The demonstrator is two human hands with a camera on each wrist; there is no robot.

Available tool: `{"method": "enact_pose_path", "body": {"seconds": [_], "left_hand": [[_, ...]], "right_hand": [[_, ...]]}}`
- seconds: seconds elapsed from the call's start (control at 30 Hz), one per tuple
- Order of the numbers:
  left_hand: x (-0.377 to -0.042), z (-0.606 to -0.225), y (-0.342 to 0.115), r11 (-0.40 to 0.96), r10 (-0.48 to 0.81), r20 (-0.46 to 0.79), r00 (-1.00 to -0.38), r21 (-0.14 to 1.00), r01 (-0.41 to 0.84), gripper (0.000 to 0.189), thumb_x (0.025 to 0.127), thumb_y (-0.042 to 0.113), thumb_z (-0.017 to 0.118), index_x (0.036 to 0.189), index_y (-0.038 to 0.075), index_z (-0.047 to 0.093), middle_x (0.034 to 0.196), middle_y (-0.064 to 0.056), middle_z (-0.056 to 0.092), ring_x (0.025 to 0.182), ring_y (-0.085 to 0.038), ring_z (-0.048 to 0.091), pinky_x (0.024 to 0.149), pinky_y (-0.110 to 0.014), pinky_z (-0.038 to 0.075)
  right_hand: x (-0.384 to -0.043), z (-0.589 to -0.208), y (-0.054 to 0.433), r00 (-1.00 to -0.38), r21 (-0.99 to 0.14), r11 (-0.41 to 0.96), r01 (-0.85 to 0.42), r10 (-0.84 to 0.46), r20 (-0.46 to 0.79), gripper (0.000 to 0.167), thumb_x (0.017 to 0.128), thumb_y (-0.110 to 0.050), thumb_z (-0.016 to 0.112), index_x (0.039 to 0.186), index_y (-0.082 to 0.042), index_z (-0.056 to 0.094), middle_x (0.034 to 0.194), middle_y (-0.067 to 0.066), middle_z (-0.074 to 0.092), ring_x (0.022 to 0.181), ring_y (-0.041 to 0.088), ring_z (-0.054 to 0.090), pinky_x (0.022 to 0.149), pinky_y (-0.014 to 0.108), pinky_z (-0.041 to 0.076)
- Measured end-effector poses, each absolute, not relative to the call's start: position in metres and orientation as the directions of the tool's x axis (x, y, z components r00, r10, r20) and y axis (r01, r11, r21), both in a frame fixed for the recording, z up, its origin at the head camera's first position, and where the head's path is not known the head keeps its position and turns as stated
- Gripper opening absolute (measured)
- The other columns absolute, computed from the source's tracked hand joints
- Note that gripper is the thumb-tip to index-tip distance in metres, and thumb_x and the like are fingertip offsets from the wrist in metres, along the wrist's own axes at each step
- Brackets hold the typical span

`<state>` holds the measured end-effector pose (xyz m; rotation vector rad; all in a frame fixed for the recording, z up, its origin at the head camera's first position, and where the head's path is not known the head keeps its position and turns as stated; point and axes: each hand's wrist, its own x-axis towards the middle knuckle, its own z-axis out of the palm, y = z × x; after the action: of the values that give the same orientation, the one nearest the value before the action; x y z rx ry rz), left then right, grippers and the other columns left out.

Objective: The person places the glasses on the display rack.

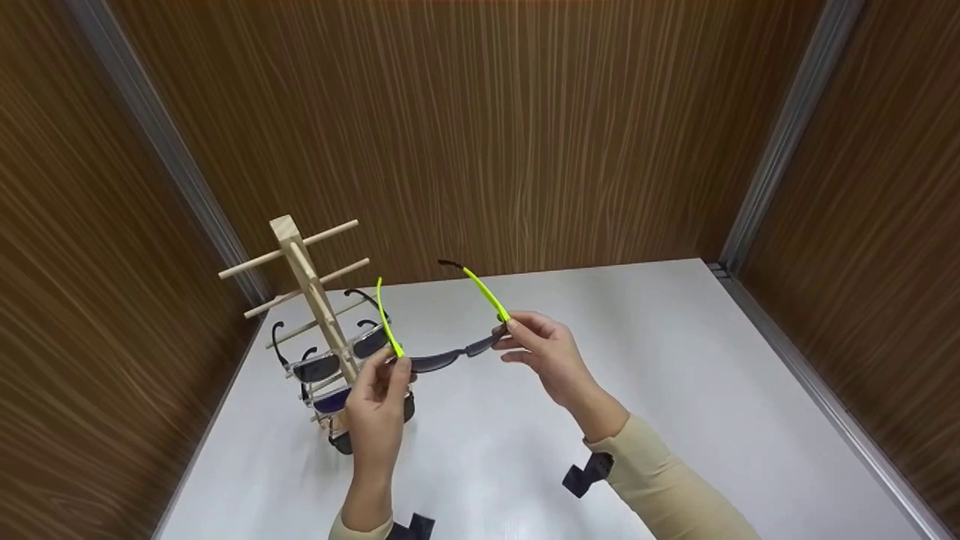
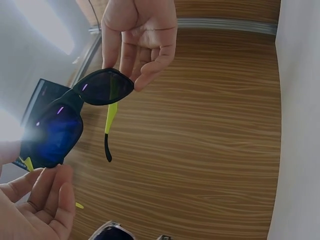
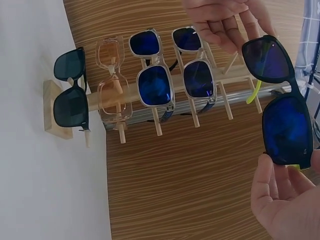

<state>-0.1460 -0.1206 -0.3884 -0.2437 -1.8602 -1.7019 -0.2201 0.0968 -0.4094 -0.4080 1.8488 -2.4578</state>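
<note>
A pair of sunglasses (image 1: 435, 364) with a dark frame, blue-tinted lenses and neon-yellow temples is held up between both hands above the white table. Its temples are unfolded and point away from me; one visible tip is black. My left hand (image 1: 379, 412) pinches the left hinge corner between thumb and fingers. At the right hinge corner, my right hand (image 1: 551, 356) pinches the frame the same way. Both lens fronts show in the right wrist view, where the sunglasses (image 3: 287, 130) hang beside the wooden display stand (image 3: 132, 95).
Left of the hands, the wooden stand (image 1: 319, 300) rises from the white table (image 1: 600, 375) with crosswise pegs. Several glasses sit on its lower pegs, including clear-framed blue-lens sunglasses (image 3: 155, 86), a pink-framed pair (image 3: 114, 95) and a dark pair (image 3: 71, 107). Wood-grain panels (image 1: 487, 135) enclose the table.
</note>
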Motion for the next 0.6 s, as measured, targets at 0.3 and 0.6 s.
{"method": "enact_pose_path", "body": {"seconds": [0.3,0.6], "left_hand": [[-0.154,-0.389,-0.137,0.184,-0.312,0.534,-0.785,0.845,0.502,0.023,0.09,0.003,0.06,0.111,-0.007,0.059,0.082,-0.011,0.059,0.072,-0.014,0.059,0.059,-0.018,0.049],[-0.158,-0.388,-0.156,0.17,-0.368,0.525,-0.768,0.85,0.499,0.022,0.091,0.008,0.059,0.111,-0.001,0.061,0.083,-0.013,0.057,0.073,-0.023,0.059,0.06,-0.019,0.049]], "right_hand": [[-0.229,-0.391,0.082,-0.945,-0.941,-0.301,-0.151,-0.237,0.227,0.03,0.091,-0.019,0.061,0.114,0.001,0.059,0.099,0.015,0.063,0.092,0.03,0.064,0.079,0.039,0.052],[-0.237,-0.378,0.061,-0.933,-0.949,-0.278,-0.15,-0.279,0.229,0.032,0.091,-0.019,0.061,0.115,0.002,0.059,0.099,0.015,0.063,0.094,0.034,0.063,0.076,0.036,0.053]]}}
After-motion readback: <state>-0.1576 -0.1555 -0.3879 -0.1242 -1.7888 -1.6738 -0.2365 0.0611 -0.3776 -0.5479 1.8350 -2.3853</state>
